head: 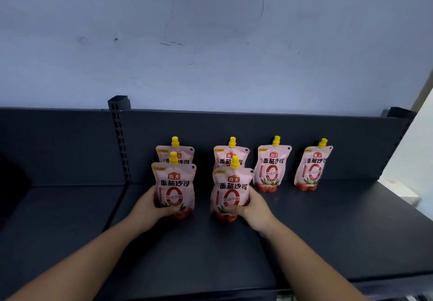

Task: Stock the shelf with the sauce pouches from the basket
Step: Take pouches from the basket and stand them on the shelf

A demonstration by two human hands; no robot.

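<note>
The dark shelf [304, 230] carries six pink sauce pouches with yellow caps. All are upright, with their printed fronts facing the shelf's front edge.

Four stand in a row along the back edge, against the back panel [234, 127]. The first back pouch [175, 153] is nearest the slotted upright [120, 141]. The second back pouch [230, 154] and the third back pouch [271, 169] follow. The fourth back pouch [311, 167] is closest to the right edge, with its cap tipped a little toward that edge.

Two more pouches stand nearer the middle of the shelf. The left front pouch [174, 188] is just in front of the first back pouch and hides its lower part. The right front pouch [230, 193] covers the second back pouch in the same way.

The left hand [150, 207] grips the left front pouch low on its left side. Its thumb lies across the bottom of the printed front and its fingers curl round behind. The right hand [255, 209] grips the right front pouch low on its right side, with its thumb on the lower front. Both held pouches have their bases down at the shelf surface, but whether they rest on it cannot be told.

Both forearms reach in over the front edge. A pale wall [210, 42] with thin cracks rises above the back panel.
</note>
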